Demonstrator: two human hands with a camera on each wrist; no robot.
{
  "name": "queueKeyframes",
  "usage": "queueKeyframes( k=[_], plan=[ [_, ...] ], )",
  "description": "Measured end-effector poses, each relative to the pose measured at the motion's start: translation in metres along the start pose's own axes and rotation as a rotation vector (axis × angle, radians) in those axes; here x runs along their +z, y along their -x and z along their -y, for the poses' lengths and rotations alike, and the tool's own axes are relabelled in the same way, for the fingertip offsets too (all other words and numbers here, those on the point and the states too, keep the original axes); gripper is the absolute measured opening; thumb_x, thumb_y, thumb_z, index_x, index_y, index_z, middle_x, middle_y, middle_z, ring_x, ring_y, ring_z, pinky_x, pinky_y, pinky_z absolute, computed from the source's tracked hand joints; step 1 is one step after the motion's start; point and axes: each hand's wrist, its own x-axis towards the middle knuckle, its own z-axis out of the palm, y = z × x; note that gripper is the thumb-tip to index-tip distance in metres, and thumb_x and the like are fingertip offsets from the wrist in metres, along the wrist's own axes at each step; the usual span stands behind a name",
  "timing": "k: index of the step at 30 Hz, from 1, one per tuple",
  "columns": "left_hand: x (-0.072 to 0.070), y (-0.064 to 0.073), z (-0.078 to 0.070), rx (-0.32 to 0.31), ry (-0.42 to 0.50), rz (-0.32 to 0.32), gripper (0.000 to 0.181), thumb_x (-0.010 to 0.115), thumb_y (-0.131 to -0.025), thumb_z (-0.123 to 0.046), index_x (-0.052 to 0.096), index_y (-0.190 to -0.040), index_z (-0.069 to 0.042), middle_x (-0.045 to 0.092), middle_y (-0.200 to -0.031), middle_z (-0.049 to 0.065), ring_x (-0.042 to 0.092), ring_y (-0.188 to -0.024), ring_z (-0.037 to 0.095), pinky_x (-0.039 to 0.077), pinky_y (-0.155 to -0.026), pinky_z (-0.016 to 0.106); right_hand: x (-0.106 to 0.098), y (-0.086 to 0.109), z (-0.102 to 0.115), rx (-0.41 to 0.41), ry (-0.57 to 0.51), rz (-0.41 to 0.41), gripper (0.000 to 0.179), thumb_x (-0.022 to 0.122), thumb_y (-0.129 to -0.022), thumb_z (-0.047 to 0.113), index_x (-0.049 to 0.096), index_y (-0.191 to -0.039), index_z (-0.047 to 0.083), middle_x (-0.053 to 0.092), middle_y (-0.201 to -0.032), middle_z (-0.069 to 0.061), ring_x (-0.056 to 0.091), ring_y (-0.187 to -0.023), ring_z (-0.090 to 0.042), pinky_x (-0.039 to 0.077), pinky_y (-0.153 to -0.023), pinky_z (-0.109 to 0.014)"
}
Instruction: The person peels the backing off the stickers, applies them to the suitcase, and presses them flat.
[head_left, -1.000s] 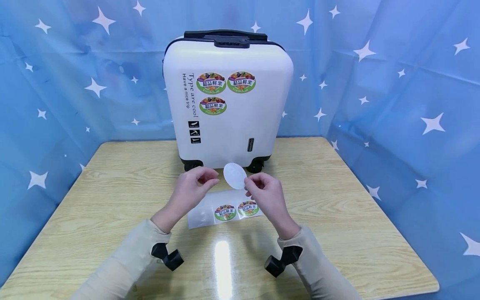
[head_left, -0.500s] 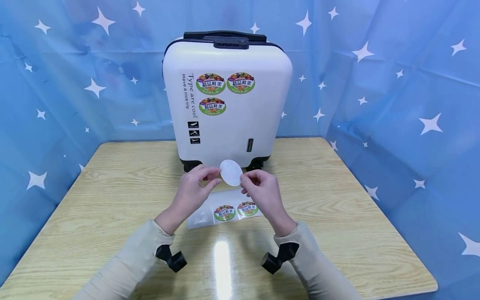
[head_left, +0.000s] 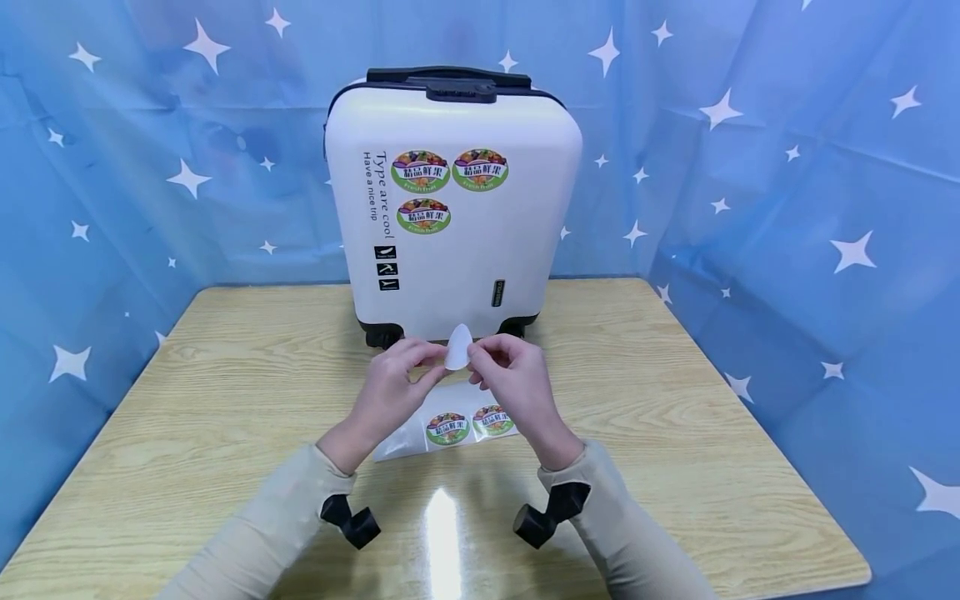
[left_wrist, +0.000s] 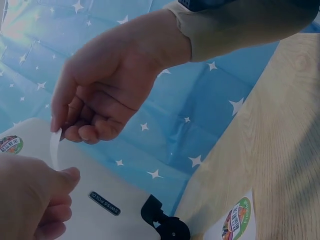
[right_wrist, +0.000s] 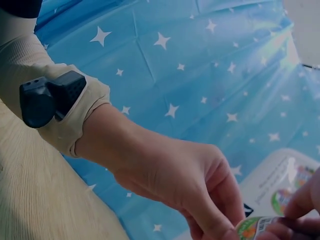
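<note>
Held between both hands over the table is an oval sticker (head_left: 458,347), its white back toward the head view. My left hand (head_left: 396,385) pinches its left edge between thumb and fingers. Thumb and fingertips of my right hand (head_left: 517,385) grip the opposite edge. The sticker looks narrow and bowed; the right wrist view shows part of its colourful printed face (right_wrist: 254,228). Below the hands lies a sticker sheet (head_left: 405,440) with two printed ovals showing, partly covered by the right hand. Behind it stands a white suitcase (head_left: 457,258) bearing three oval fruit stickers (head_left: 423,216).
The suitcase's black wheels (head_left: 384,335) rest on the wooden table (head_left: 660,433), just beyond the hands. Blue star-patterned curtains (head_left: 750,208) enclose the back and sides. Each sleeve carries a black device (head_left: 351,521) near the wrist.
My left hand has moved right and taken hold of the sticker's free edge. The right hand has shifted slightly left, and the flat oval is now bent between both hands.
</note>
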Motion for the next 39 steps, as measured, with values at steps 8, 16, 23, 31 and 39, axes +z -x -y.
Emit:
queueKeyframes(
  k=[8, 16, 23, 31, 39],
  plan=[
    [0.003, -0.001, 0.0, 0.081, -0.025, -0.096, 0.017, 0.076, -0.075, -0.005, 0.07, -0.092, -0.003, 0.066, -0.086, 0.003, 0.059, -0.077, 0.011, 0.05, -0.063, 0.023, 0.002, -0.002, 0.003, -0.04, -0.012, -0.014, 0.013, 0.061, -0.089, 0.012, 0.067, -0.091, 0.001, 0.063, -0.074, -0.012, 0.06, -0.063, -0.021, 0.053, -0.06, -0.036],
    [0.007, -0.004, -0.002, 0.102, -0.025, -0.166, 0.011, 0.073, -0.076, 0.003, 0.071, -0.087, 0.0, 0.066, -0.082, 0.006, 0.059, -0.071, 0.012, 0.049, -0.059, 0.021, 0.003, -0.006, 0.005, -0.083, -0.027, -0.006, 0.016, 0.061, -0.09, 0.016, 0.067, -0.093, 0.001, 0.063, -0.076, -0.013, 0.06, -0.064, -0.022, 0.052, -0.062, -0.04],
    [0.009, -0.009, -0.004, 0.069, 0.013, -0.18, 0.007, 0.071, -0.079, 0.001, 0.071, -0.086, -0.001, 0.066, -0.08, 0.005, 0.059, -0.07, 0.01, 0.05, -0.06, 0.023, 0.0, -0.006, 0.006, -0.099, -0.008, -0.006, 0.024, 0.061, -0.091, 0.024, 0.066, -0.094, 0.0, 0.063, -0.076, -0.012, 0.061, -0.065, -0.022, 0.052, -0.06, -0.031],
    [0.01, -0.014, -0.007, 0.045, 0.049, -0.194, 0.005, 0.072, -0.078, 0.0, 0.071, -0.084, -0.001, 0.066, -0.078, 0.004, 0.058, -0.067, 0.009, 0.048, -0.059, 0.02, -0.006, -0.008, 0.0, -0.091, 0.001, -0.03, 0.027, 0.063, -0.09, 0.028, 0.067, -0.095, 0.001, 0.064, -0.078, -0.013, 0.061, -0.067, -0.025, 0.052, -0.06, -0.032],
    [0.01, -0.015, -0.011, -0.021, 0.15, -0.196, 0.005, 0.072, -0.081, -0.008, 0.072, -0.084, -0.004, 0.066, -0.077, 0.001, 0.056, -0.067, 0.008, 0.048, -0.059, 0.023, -0.01, -0.007, -0.01, -0.069, 0.008, -0.108, 0.018, 0.066, -0.087, 0.018, 0.067, -0.096, 0.002, 0.064, -0.082, -0.013, 0.061, -0.071, -0.031, 0.052, -0.061, -0.034]
  ],
)
